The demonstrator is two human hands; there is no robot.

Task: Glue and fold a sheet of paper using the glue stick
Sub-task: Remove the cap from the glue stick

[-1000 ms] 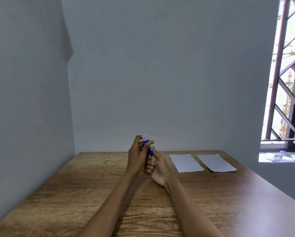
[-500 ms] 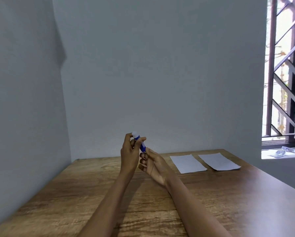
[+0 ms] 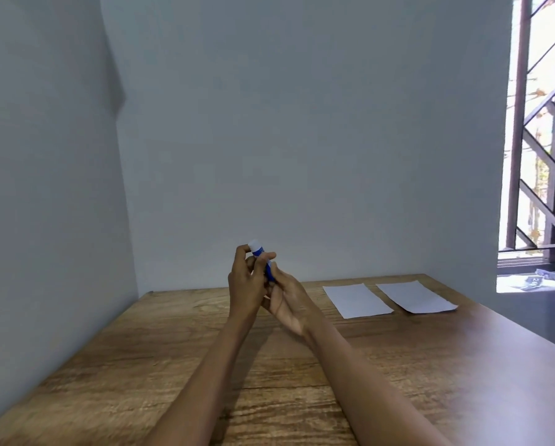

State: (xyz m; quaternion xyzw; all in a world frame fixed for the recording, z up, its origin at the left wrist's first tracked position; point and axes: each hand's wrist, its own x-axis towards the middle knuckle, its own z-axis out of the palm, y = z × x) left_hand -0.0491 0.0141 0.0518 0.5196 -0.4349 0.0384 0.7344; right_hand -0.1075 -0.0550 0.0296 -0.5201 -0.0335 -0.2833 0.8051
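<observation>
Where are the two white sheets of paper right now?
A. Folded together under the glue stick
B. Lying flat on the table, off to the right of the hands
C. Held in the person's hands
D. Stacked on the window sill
B: both paper sheets lie flat side by side on the wooden table, untouched, right of the hands holding the glue stick.
</observation>
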